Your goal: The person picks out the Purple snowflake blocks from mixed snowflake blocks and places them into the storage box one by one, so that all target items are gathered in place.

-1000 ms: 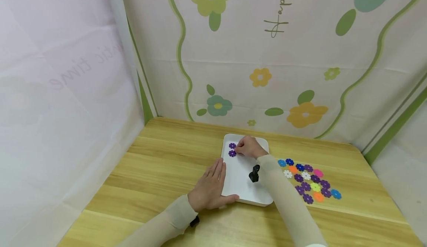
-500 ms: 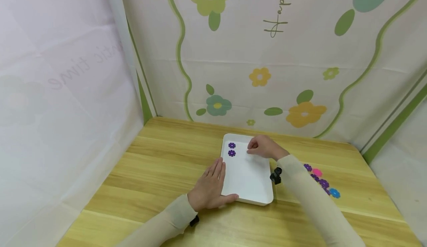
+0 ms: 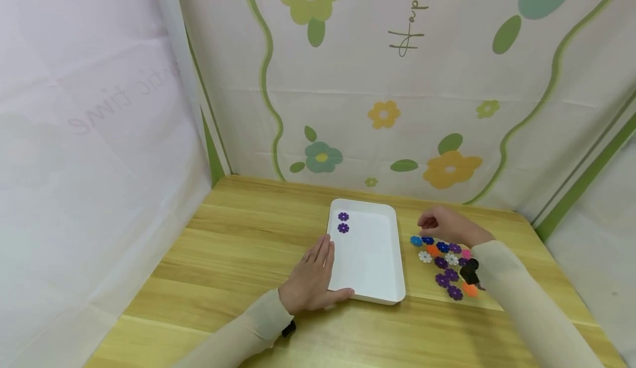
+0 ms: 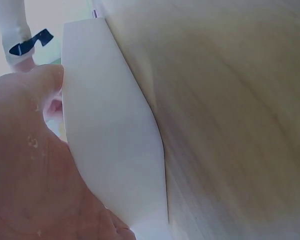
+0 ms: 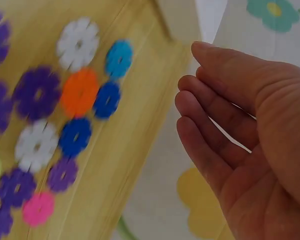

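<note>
My left hand (image 3: 310, 282) lies with straight fingers along the left side of a white tray (image 3: 370, 257), its thumb at the front edge. The left wrist view shows that hand against the tray's outer wall (image 4: 107, 100). Two purple snowflake discs (image 3: 343, 228) sit one in front of the other in the tray's back left corner. Over the back of a spread of notched discs, right of the tray, hovers my right hand (image 3: 449, 226). Its fingers are loosely bent, with nothing between them in the right wrist view. Orange (image 5: 80, 92), white (image 5: 37, 146), blue and purple discs lie nearby.
The wooden table (image 3: 238, 246) carries the tray and discs. A flower-printed cloth (image 3: 348, 81) hangs along its back edge, and another pale cloth (image 3: 99, 164) stands at the left. A small black device (image 3: 469, 271) is strapped to my right wrist.
My right hand has moved right, from beside the two purple discs in the tray to above the loose discs, its fingers loosening. The two discs stay in place; my left hand stays put.
</note>
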Demonstrator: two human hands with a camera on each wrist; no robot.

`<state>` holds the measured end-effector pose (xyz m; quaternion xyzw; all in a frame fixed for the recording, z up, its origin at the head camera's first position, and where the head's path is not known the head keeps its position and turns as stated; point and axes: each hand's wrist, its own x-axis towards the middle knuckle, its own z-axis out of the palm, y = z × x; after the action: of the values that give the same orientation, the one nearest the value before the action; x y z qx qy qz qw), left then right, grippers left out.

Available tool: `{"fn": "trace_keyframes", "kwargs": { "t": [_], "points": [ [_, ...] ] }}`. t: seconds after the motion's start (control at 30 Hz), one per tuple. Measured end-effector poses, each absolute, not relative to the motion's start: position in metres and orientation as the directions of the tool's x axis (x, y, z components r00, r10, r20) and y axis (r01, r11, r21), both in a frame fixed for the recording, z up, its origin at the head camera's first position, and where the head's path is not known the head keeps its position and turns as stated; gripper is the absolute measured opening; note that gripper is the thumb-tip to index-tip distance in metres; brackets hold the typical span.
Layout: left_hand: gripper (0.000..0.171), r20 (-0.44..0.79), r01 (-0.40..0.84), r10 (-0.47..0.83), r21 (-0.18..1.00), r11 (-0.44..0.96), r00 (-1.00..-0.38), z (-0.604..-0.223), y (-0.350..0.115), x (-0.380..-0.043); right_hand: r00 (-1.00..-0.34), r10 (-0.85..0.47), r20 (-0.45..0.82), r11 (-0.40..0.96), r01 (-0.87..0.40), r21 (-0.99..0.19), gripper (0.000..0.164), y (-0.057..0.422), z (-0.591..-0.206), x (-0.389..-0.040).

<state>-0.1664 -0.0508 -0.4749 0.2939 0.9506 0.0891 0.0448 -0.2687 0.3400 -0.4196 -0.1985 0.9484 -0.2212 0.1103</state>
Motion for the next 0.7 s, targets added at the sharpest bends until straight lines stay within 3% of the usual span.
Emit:
{"fn": "trace_keyframes", "kwargs": {
  "t": [0.27,0.7],
  "points": [
    [0.111,-0.032,0.55,0.567,0.204,0.81,-0.823,-0.475,-0.051,-0.165,-0.898,-0.419,-0.133,0.852,-0.338,-0.4,0.024,0.388,-0.424,-0.253],
    [0.111,-0.016,0.554,0.573,0.233,0.799,-0.819,-0.48,-0.052,-0.168,-0.924,-0.357,-0.134,0.903,-0.306,-0.302,0.032,0.418,-0.449,-0.241]
  ]
}}
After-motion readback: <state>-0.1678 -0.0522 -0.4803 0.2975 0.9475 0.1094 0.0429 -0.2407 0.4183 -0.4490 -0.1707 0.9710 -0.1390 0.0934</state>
